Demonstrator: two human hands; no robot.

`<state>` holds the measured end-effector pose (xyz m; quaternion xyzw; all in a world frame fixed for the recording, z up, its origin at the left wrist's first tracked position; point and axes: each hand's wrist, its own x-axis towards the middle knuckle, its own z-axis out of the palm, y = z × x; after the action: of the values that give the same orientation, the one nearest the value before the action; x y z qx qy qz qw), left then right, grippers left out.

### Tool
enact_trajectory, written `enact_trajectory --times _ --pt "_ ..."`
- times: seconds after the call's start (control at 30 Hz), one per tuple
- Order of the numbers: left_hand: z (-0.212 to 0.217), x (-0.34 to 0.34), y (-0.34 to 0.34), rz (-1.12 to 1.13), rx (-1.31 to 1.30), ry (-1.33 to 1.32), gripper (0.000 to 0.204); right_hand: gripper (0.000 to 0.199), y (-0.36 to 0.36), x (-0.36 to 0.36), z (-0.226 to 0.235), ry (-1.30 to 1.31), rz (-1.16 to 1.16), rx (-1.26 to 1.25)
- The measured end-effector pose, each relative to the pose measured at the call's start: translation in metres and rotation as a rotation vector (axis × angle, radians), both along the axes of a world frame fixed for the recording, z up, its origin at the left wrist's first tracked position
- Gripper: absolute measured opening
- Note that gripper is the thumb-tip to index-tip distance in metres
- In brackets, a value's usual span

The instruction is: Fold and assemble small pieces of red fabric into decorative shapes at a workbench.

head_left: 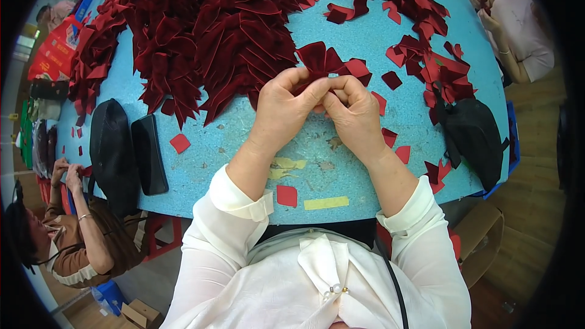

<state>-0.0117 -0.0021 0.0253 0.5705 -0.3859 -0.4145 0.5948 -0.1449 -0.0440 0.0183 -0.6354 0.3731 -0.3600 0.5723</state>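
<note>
Between my two hands, over the middle of the blue table, is a dark red velvet bow (319, 60). My left hand (283, 105) pinches it from the left with thumb and bent fingers. From the other side, my right hand (352, 112) pinches it too, its thumb close to the left thumb. The bow's loops stick up beyond my fingers; its middle is partly hidden by them. Just ahead and to the left lie dense rows of finished-looking velvet bows (241, 36). A small red fabric piece (286, 195) rests near the table's front edge.
A black pouch (113, 155) and a dark phone (150, 155) lie at the left. Loose red velvet strips (439, 73) are scattered along the right, by a black bag (472, 137). Yellow tape (326, 203) is stuck near the front edge of the table (213, 192). Other people sit left and right.
</note>
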Motion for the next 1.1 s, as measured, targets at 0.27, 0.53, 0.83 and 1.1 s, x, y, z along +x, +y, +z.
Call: enact_trajectory --times 0.27,0.53,0.83,1.1 --pt "0.001 0.015 0.002 -0.139 0.026 0.044 0.023 0.037 -0.015 -0.01 0.005 -0.246 0.095 0.222" --pt "0.013 0.012 0.003 -0.252 0.055 0.061 0.029 0.025 -0.022 -0.017 0.006 -0.473 0.192 0.599" --pt "0.004 0.011 -0.001 -0.019 -0.001 0.664 0.02 0.017 -0.016 -0.01 -0.003 -0.557 0.037 0.705" --pt "0.006 0.022 0.0 0.037 -0.084 0.326 0.025 0.035 -0.033 -0.022 0.008 -0.54 -0.198 0.2"
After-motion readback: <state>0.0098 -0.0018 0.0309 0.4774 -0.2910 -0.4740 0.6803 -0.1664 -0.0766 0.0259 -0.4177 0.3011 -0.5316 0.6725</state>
